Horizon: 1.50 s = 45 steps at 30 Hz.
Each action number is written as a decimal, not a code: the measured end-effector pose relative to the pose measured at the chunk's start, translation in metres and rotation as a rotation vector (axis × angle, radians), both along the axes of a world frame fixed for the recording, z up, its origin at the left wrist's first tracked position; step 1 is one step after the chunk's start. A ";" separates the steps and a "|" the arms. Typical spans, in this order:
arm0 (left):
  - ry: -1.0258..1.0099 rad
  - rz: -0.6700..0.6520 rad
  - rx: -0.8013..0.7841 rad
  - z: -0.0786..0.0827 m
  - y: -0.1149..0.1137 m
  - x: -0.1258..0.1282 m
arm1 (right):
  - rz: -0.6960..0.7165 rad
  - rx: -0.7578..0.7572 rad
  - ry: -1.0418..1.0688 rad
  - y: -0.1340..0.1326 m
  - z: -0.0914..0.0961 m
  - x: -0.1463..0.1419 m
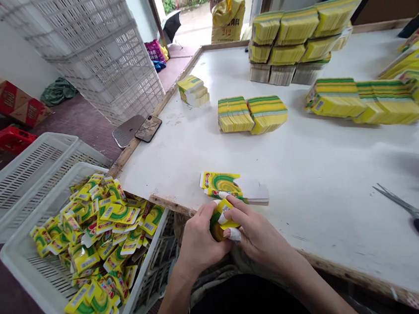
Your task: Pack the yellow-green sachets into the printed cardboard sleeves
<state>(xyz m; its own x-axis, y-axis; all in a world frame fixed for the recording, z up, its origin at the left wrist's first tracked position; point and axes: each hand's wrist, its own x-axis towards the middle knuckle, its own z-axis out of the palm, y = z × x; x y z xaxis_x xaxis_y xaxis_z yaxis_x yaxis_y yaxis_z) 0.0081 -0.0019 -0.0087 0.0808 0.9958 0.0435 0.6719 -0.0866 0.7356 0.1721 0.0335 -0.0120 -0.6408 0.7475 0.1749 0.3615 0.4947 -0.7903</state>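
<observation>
Between my two hands, at the table's front edge, is a small yellow and green carton (pixel 217 227). My left hand (pixel 202 240) wraps its fingers round the carton's left side. From the right, my right hand (pixel 252 227) grips the same carton, with white wrapping on several fingertips. Much of the carton is covered by the fingers. Just beyond my hands, a small stack of flat yellow cartons (pixel 221 180) lies on the white table (pixel 309 176), its white flaps pointing right.
At my left stands a white plastic crate (pixel 26 268) of folded cartons (pixel 100 223). Black-handled scissors (pixel 418 215) lie on the right. Bundled flat cartons (pixel 332 99) stand farther back, near a tall bundle pile (pixel 295 43). A phone (pixel 148 128) rests on the table's left edge.
</observation>
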 end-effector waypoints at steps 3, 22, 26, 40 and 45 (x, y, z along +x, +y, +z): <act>-0.001 0.001 0.004 -0.001 0.000 -0.001 | 0.003 0.016 0.001 -0.002 -0.003 0.000; -0.026 0.022 0.007 0.000 0.001 0.001 | -0.034 -0.042 0.076 -0.002 -0.006 0.003; -0.033 0.033 -0.014 0.000 0.001 0.001 | -0.056 -0.029 0.086 -0.003 -0.006 0.003; -0.006 0.010 -0.081 0.005 -0.002 -0.012 | 0.051 0.107 0.028 0.004 -0.001 0.004; 0.043 -0.046 -0.132 0.008 -0.002 -0.017 | 0.087 0.143 -0.006 0.006 0.001 0.007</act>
